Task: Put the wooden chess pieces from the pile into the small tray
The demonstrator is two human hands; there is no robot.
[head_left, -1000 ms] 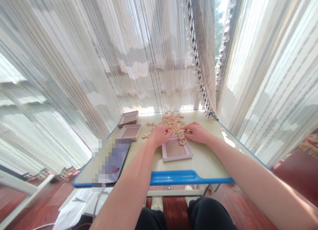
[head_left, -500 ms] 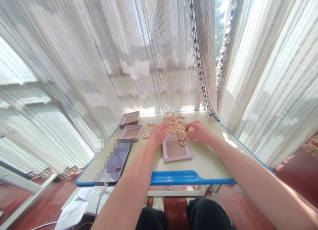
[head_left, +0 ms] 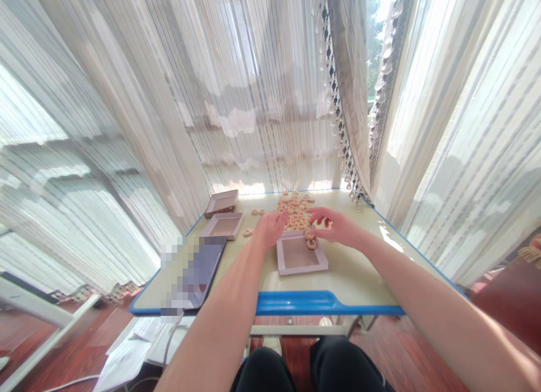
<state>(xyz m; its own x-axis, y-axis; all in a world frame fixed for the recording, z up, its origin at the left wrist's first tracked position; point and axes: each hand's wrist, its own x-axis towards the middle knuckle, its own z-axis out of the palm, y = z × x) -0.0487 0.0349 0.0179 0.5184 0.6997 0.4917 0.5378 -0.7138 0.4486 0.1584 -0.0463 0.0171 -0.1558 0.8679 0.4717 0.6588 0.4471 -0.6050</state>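
My left hand (head_left: 273, 225) is at the left edge of a heap of round Chinese chess pieces (head_left: 296, 206), its fingers bunched together and pointing right. Its fingertips are partly hidden, so what they hold cannot be made out. Above the upper right corner of a shallow pink box (head_left: 323, 265), my right hand (head_left: 333, 227) has its thumb and fingers curved round a Chinese chess piece (head_left: 311, 227), which is small and partly hidden. Just below that hand, another two pieces with dark characters (head_left: 311, 243) lie at the box's right side.
A second shallow box (head_left: 224, 225) stands at the left, with stacked boxes (head_left: 222, 202) behind it. A dark tablet (head_left: 207, 273) lies at the front left. Loose pieces (head_left: 247, 233) lie left of the heap. The table has a blue rim (head_left: 296, 303); curtains hang behind.
My right hand has moved left from beside the heap to above the box's upper right corner. My left hand has shifted slightly right. The box has stayed in place.
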